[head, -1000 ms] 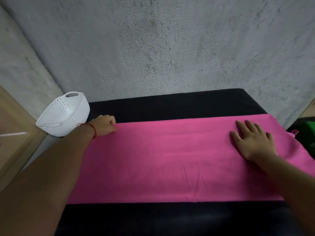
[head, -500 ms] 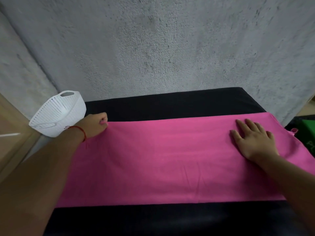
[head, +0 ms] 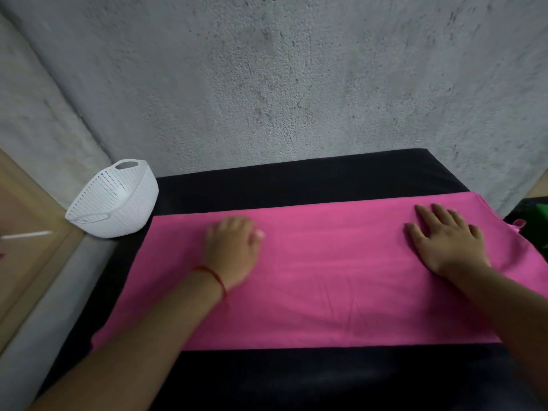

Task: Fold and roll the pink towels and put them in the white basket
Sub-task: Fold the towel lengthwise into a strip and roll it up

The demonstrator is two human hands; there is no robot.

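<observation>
A pink towel [head: 326,271] lies spread flat as a long strip across a black table [head: 296,179]. My left hand [head: 232,250], blurred, rests on the towel left of its middle, fingers toward the far edge and holding nothing. My right hand [head: 444,238] presses flat on the towel's right part with fingers spread. A white perforated basket [head: 115,200] stands tilted off the table's far left corner, apart from the towel, and no towel shows inside it.
A rough grey wall stands close behind the table. A beige wooden frame [head: 32,232] runs along the left. Something green [head: 538,215] sits past the towel's right end, beside a small pink loop [head: 518,224].
My left hand let go of the towel's far left corner and slid right onto the towel's surface. The right hand stayed flat in place. The view shifted slightly.
</observation>
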